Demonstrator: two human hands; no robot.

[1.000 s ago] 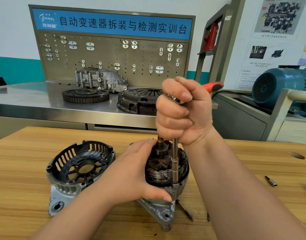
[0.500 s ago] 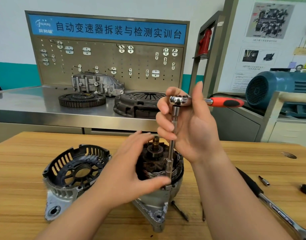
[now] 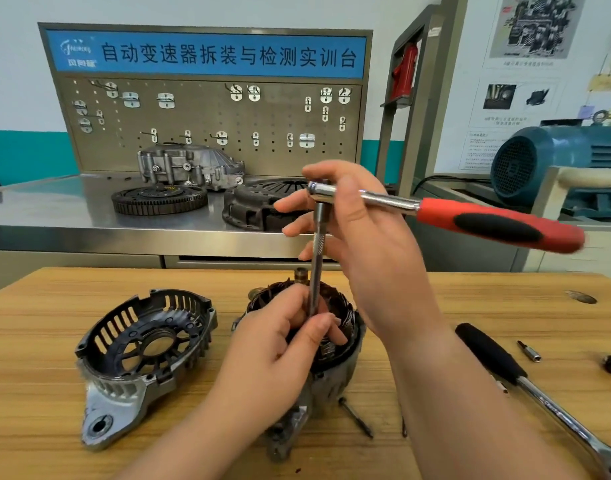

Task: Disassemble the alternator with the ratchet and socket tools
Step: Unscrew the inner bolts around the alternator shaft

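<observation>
The opened alternator body (image 3: 335,362), its copper windings showing, stands on the wooden table (image 3: 37,341). A chrome ratchet (image 3: 498,225) with a red and black handle sits on a long extension bar (image 3: 317,268) that runs down into the alternator's right side. My right hand (image 3: 366,237) holds the ratchet head, thumb across it and fingers spread behind the bar. My left hand (image 3: 290,344) pinches the bar's lower end just above the windings. The removed end cover (image 3: 141,351) lies to the left, open side up.
A second long ratchet with a black grip (image 3: 525,379) lies on the table at the right, with a small bit (image 3: 529,350) beyond it. Two long bolts (image 3: 356,418) lie in front of the alternator. Behind, a steel bench carries a flywheel (image 3: 158,199), clutch cover (image 3: 259,206) and gearbox housing (image 3: 190,164).
My right hand opened from a fist round the bar's top to a loose hold on the ratchet head, and the handle swung out right. My left hand moved from the alternator body up to the bar.
</observation>
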